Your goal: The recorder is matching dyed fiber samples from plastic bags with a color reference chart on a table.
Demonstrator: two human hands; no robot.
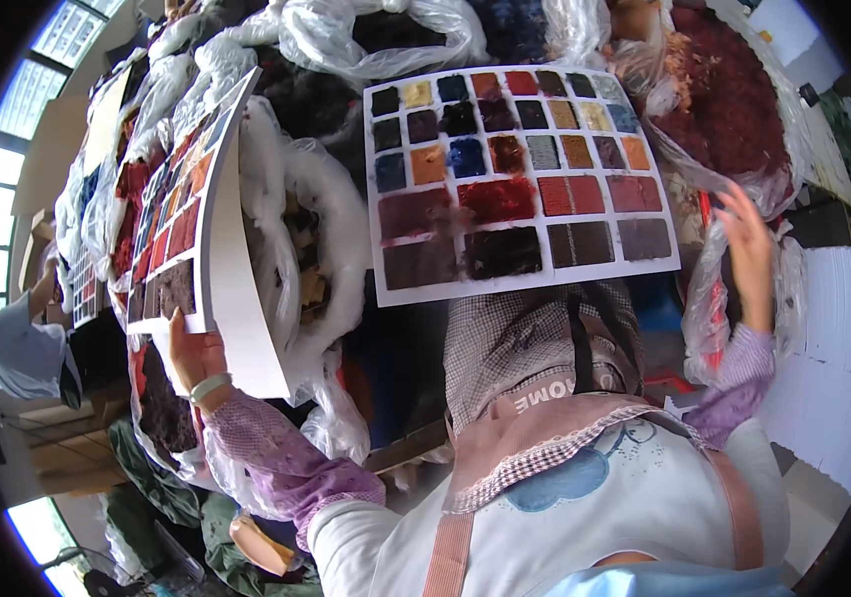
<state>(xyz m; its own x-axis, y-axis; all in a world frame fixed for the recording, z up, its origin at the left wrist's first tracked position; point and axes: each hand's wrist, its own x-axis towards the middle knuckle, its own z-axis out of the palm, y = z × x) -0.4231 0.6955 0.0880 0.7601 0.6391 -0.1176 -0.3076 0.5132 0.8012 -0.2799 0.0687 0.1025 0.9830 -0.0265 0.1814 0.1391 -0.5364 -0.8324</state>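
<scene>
My left hand grips the lower edge of a colour swatch board, its thumb on the front. That board stands tilted, with rows of coloured patches facing left and a plain white sheet beside its back. In front of my apron lies a second swatch board, white with small patches in many colours above and larger red and dark brown ones below. To its right, my right hand is raised with fingers apart, holding nothing, beside a clear plastic bag. Dark red fluffy fibre fills a bag beyond it.
Plastic-lined bags of coloured fibre crowd the far side and left. At far left another person works by another swatch board. White stacked sheets stand at right. A tan block-like object lies on dark green cloth at lower left.
</scene>
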